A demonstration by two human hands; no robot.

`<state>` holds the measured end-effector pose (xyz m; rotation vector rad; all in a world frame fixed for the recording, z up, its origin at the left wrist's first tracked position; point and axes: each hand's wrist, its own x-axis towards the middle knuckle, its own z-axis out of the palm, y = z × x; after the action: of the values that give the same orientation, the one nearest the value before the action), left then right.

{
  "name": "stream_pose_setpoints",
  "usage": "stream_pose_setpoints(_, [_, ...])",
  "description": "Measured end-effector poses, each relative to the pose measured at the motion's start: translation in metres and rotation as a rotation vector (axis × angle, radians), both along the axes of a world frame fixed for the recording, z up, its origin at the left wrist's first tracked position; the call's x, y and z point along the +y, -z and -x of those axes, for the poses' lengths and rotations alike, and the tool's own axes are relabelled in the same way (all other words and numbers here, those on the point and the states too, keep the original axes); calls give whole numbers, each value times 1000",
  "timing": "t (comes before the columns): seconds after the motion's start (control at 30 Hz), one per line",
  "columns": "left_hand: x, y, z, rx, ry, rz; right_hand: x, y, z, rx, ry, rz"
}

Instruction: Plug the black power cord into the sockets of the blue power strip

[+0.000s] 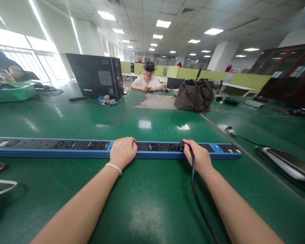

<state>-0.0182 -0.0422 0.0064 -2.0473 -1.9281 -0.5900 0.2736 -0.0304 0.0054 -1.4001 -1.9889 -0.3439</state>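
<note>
A long blue power strip [147,155] with a row of black sockets lies across the green table. My left hand [123,152] is closed over the strip near its middle, the fingers wrapped over the far edge. Farther right, my right hand [197,156] grips a black power plug [181,145] at the strip's socket face. Whether the plug is fully seated cannot be made out. From it a thick black cord [197,193] runs down toward me, passing left of my right forearm.
A black computer tower [94,76], gloves [107,100] and a brown bag [194,96] stand toward the back. At left is a green basket [12,92]; at right, a dark-topped device [289,166] with a cable. A person [146,83] sits opposite, another at far left.
</note>
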Motion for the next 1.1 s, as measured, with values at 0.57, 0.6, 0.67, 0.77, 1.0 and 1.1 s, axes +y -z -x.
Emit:
stream_pose_setpoints(0.57, [0, -1, 0, -9, 4, 25, -7, 14, 7, -3, -5, -80])
stream_pose_setpoints(0.6, [0, -1, 0, -9, 5, 24, -8, 14, 7, 10, 0, -80])
stream_pose_setpoints(0.67, [0, -1, 0, -8, 7, 24, -8, 16, 8, 33, 3, -81])
stream_pose_setpoints(0.77, [1, -1, 0, -3, 5, 29, -6, 18, 8, 45, -5, -104])
stream_pose_setpoints(1.0, [1, 0, 0, 4, -2, 16, -1, 20, 8, 19, -38, -200])
stream_pose_setpoints(1.1, [1, -1, -1, 3, -9, 23, 0, 20, 8, 29, -44, -187])
